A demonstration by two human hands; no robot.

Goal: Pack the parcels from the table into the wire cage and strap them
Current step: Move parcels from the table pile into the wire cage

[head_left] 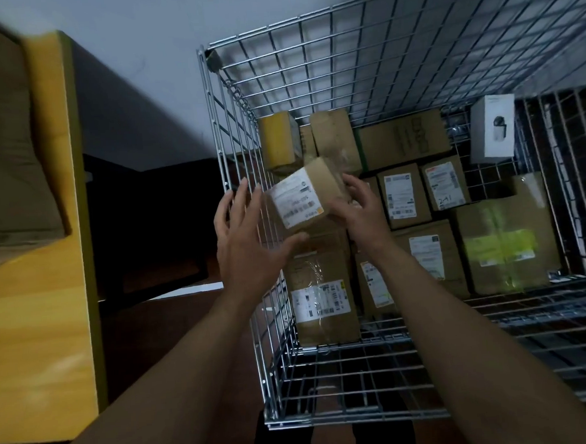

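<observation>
A small cardboard parcel (303, 194) with a white shipping label hangs tilted between my hands, over the left side of the wire cage (309, 15). My right hand (362, 214) grips its right end, thumb underneath and fingers over the side. My left hand (248, 237) is at the parcel's left with fingers spread and straight, and its thumb touches the lower edge. Several labelled cardboard parcels cover the cage floor below, among them a long box (322, 288) right under the held parcel.
A yellow wooden table (35, 320) stands to the left with a large brown parcel (7, 169) on it. Inside the cage are a white product box (492, 128) upright at the far right, a green-taped box (507, 248) and a yellow box (279, 141).
</observation>
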